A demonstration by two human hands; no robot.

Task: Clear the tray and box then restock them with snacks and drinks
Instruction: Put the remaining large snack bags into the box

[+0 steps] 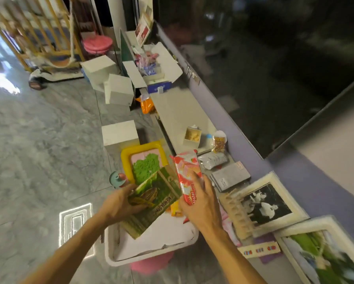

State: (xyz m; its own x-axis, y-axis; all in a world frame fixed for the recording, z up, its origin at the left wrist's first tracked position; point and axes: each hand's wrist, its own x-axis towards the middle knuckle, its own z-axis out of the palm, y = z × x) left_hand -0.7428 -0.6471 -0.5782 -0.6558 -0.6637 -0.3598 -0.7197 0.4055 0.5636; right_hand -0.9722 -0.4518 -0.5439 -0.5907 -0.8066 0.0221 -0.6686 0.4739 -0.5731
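Where hands (161, 203) grip: glossy packets (187, 175).

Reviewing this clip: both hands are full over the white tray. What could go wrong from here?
1. The right hand grips the red wafer pack only at its near end, so it may tip or slip.
2. The left hand holds the green packet tilted above the white tray; it could slide out.
3. The tray appears to overhang a pink stool, so a bump might tip it.
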